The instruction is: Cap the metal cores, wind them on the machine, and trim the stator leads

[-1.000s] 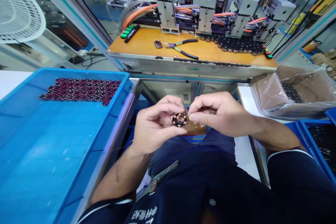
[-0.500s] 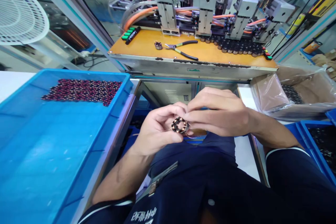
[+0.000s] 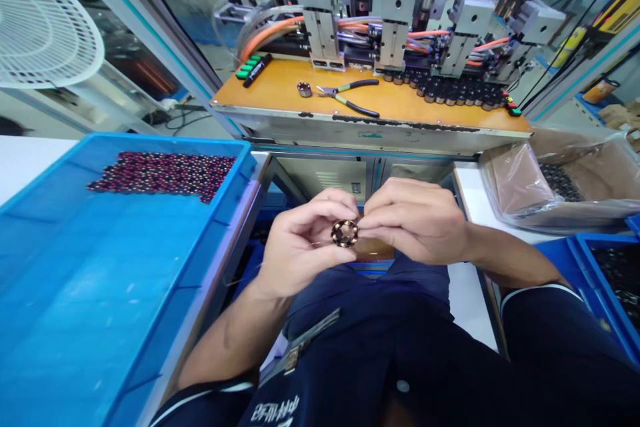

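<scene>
A small ring-shaped motor stator (image 3: 345,233) with copper windings around its inside is held up in front of my body, its open end facing me. My left hand (image 3: 305,240) is closed on it, thumb below and fingers behind and above. A thin loose wire shows at its left side, near my left palm. My right hand (image 3: 415,220) is pinched, fingertips touching the stator's right edge; what lies between those fingertips is hidden.
A blue bin (image 3: 125,267) on the left holds rows of dark-red parts (image 3: 165,173). Ahead, pliers (image 3: 350,93), one stator (image 3: 304,89), markers (image 3: 255,70) and rows of stators (image 3: 460,90) lie on an orange machine ledge (image 3: 285,103). A plastic-lined carton (image 3: 520,180) stands right.
The stator has shifted slightly right and tilted between my hands. My right fingertips have closed in at its right edge, where loose wire ends showed before. The view has moved slightly.
</scene>
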Tool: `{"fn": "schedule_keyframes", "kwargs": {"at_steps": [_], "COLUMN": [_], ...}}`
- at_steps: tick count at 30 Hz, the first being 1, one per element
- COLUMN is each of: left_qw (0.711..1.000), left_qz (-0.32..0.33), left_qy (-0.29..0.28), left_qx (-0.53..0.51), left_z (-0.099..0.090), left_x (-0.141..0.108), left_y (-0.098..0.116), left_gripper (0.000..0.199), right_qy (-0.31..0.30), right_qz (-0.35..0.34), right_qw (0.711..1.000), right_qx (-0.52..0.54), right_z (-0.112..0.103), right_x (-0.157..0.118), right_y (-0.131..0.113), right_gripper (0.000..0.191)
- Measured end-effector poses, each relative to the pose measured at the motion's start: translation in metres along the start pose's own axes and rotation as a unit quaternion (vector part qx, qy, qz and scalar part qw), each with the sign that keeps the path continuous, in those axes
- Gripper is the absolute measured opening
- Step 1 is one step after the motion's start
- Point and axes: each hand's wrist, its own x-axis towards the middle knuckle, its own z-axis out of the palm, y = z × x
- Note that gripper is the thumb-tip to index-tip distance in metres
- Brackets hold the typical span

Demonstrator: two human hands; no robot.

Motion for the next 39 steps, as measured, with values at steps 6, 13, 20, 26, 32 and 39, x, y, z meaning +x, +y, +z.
{"fn": "schedule_keyframes", "kwargs": {"at_steps": [6,13,20,26,32,39], "left_qw": [0.998,0.998,0.996,0.985,0.977,0.975], "left_qz": [-0.022,-0.051,0.032,0.117,0.133,0.116], "left_qy": [0.025,0.025,0.051,0.063,0.096,0.111], "left_qx": [0.052,0.013,0.065,0.111,0.136,0.154], "left_z": [0.003,0.006,0.007,0.007,0.012,0.018], "left_x": [0.000,-0.011,-0.016,-0.018,-0.019,-0.019], "left_y": [0.008,0.010,0.003,-0.003,-0.003,0.001], "left_gripper": [0.053,0.026,0.034,0.046,0.063,0.062], "right_qy": [0.087,0.113,0.163,0.199,0.216,0.237], "right_qz": [0.033,0.027,0.080,0.149,0.259,0.255], "right_qw": [0.996,0.992,0.983,0.967,0.923,0.919], "right_qx": [-0.010,-0.045,-0.017,0.054,0.183,0.182], "right_z": [0.018,0.025,0.040,0.050,0.059,0.061], "right_x": [-0.016,-0.022,-0.027,-0.031,-0.034,-0.035], "right_y": [-0.003,-0.004,-0.009,-0.007,-0.007,-0.003], "right_gripper": [0.012,0.007,0.005,0.009,0.016,0.015]}}
